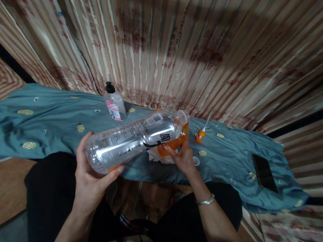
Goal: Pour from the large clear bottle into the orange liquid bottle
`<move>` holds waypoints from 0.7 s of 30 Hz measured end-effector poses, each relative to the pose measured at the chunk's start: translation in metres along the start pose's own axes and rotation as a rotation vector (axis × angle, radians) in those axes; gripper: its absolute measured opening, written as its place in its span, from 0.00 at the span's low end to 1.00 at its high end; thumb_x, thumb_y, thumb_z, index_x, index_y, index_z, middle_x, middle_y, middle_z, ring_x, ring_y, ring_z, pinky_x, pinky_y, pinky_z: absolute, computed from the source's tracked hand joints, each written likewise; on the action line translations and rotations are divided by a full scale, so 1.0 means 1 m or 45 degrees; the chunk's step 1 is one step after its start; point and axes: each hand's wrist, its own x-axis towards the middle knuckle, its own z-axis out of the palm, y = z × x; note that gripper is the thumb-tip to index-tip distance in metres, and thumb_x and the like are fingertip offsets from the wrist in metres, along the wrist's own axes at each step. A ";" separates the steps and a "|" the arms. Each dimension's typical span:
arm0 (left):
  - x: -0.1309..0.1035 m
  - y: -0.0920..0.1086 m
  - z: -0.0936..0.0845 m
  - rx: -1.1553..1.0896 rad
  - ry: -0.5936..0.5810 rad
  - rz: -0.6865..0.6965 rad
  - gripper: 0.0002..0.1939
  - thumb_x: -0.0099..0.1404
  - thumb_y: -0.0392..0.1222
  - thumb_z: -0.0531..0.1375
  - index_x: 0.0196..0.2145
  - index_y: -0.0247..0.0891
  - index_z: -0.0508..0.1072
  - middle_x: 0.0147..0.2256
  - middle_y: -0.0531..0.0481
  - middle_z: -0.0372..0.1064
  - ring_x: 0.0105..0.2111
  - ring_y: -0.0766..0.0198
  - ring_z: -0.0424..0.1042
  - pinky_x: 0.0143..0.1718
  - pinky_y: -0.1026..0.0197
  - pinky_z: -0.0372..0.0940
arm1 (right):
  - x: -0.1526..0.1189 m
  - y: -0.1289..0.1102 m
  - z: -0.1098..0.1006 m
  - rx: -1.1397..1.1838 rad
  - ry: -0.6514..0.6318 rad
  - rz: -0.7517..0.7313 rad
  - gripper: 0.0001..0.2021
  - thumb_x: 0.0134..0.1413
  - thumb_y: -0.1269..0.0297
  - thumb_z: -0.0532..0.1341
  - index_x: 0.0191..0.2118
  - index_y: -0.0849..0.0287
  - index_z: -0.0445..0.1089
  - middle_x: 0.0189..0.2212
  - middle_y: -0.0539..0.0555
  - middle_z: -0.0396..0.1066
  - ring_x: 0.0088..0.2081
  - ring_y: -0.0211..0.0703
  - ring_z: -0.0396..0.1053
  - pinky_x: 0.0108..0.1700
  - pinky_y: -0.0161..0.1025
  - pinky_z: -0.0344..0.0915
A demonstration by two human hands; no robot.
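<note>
Left hand (92,179) wraps base of large clear plastic bottle with black print (134,141); bottle held tilted above middle of teal patterned cloth (56,133), neck pointing right and far; right hand (185,159) grasps translucent orange bottle (178,140), partly hidden behind clear one's neck end; whether bottles touch, cannot tell; crumpled white paper (159,157) just below orange bottle; orange pump head with pale tube (199,136) on cloth to right; black rectangular phone (264,173) farther right; small clear bottle with black cap and pink label (115,107) at far left.
</note>
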 end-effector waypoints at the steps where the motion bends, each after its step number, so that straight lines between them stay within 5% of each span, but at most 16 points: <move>1: 0.000 0.000 0.000 -0.003 -0.001 -0.003 0.57 0.45 0.47 0.81 0.70 0.46 0.64 0.63 0.42 0.66 0.62 0.47 0.70 0.68 0.45 0.62 | 0.000 0.000 0.000 0.006 0.004 0.000 0.40 0.51 0.41 0.72 0.63 0.60 0.64 0.50 0.66 0.81 0.55 0.68 0.79 0.54 0.59 0.77; 21: 0.000 0.000 0.000 -0.012 0.014 0.022 0.57 0.44 0.43 0.81 0.70 0.46 0.65 0.62 0.43 0.68 0.58 0.52 0.72 0.61 0.53 0.68 | 0.000 0.002 0.001 -0.005 0.022 0.000 0.43 0.50 0.40 0.72 0.64 0.62 0.64 0.49 0.67 0.82 0.51 0.69 0.81 0.51 0.58 0.78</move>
